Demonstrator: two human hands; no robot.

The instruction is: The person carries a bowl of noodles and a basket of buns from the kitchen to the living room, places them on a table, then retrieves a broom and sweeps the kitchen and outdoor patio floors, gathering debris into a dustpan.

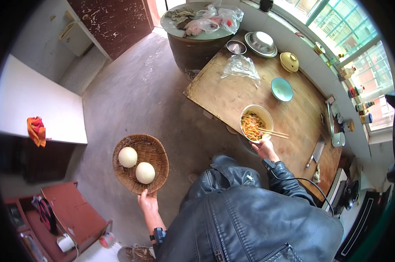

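Note:
My left hand (148, 201) grips the near rim of a round woven basket (138, 174), held out over the floor. Two pale round steamed buns (145, 173) lie in it. In my right hand (266, 149) is a white bowl (269, 114) at the table's edge, filled with shredded vegetables (251, 125). A pair of wooden chopsticks (276, 133) rests in the bowl, their ends sticking out to the right above my fingers. The fingers of my right hand are partly hidden under the bowl.
The wooden table (219, 96) carries a turquoise bowl (281, 89), a yellow lidded pot (289, 62), a plastic bag (241, 70) and a cleaver (318, 150). Behind it stands a big covered vat (184, 50). A red cabinet (73, 214) is at lower left; a stove (339, 187) at right.

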